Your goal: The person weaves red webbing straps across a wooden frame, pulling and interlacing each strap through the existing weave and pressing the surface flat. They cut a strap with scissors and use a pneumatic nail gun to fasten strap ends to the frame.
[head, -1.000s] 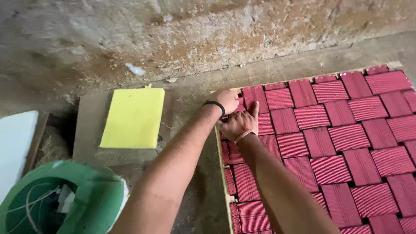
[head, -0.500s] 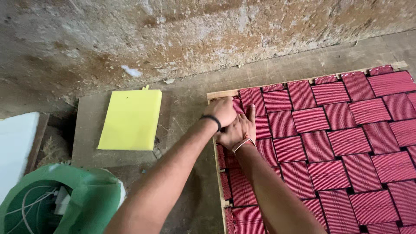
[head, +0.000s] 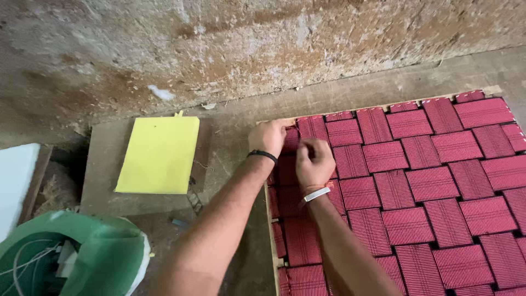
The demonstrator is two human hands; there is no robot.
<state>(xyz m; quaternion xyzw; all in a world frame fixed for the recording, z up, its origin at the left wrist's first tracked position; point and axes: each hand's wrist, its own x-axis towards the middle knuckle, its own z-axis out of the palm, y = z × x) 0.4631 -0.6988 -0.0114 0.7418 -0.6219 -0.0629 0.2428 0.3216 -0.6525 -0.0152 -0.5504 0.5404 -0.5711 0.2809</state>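
A red woven mat of cord squares (head: 427, 181) is stretched on a wooden frame (head: 269, 219) lying on the floor. My left hand (head: 268, 137), with a black band at the wrist, rests on the frame's near top-left corner, fingers curled over the weave. My right hand (head: 313, 161), wearing a pale wristband, sits just beside it on the red squares with fingers pinched together; whether a strand is between them I cannot make out.
A yellow sheet (head: 159, 153) lies on a brown board (head: 101, 164) to the left. A green bag with cords inside (head: 71, 255) sits at the bottom left, a white panel (head: 16, 175) at the far left. A rough wall (head: 219, 49) runs behind.
Both hands have stayed at the mat's top-left corner. The right hand's fingers, earlier raised and spread, have curled down into a pinch on the weave.
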